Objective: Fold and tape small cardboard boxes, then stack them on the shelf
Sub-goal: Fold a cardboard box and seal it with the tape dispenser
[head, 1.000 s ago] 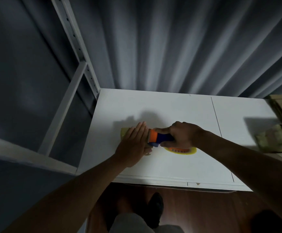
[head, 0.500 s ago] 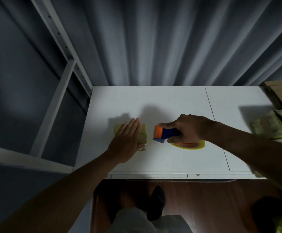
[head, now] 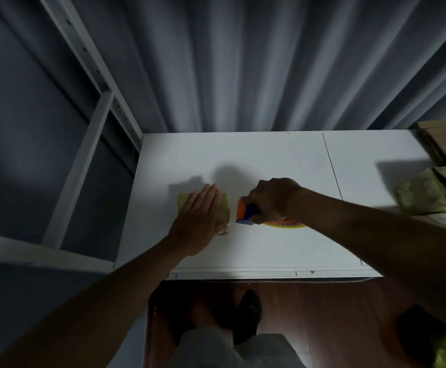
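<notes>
A small cardboard box [head: 225, 207] lies on the white table [head: 256, 160], mostly covered by my left hand [head: 198, 219], which presses flat on it with straight fingers. Just right of the box, my right hand [head: 275, 199] grips an orange and blue tape dispenser [head: 245, 213] with a yellow tape roll [head: 285, 223] under the wrist. A small gap separates the dispenser's front from the box.
A stack of flat and folded cardboard [head: 434, 181] sits at the table's right edge. A grey metal shelf frame [head: 94, 110] stands to the left. A grey curtain [head: 256, 62] hangs behind the table. My shoe [head: 248, 312] shows on the wooden floor below.
My right hand has pulled the tape dispenser away to the right, off the box. My left hand stays pressed flat on the box.
</notes>
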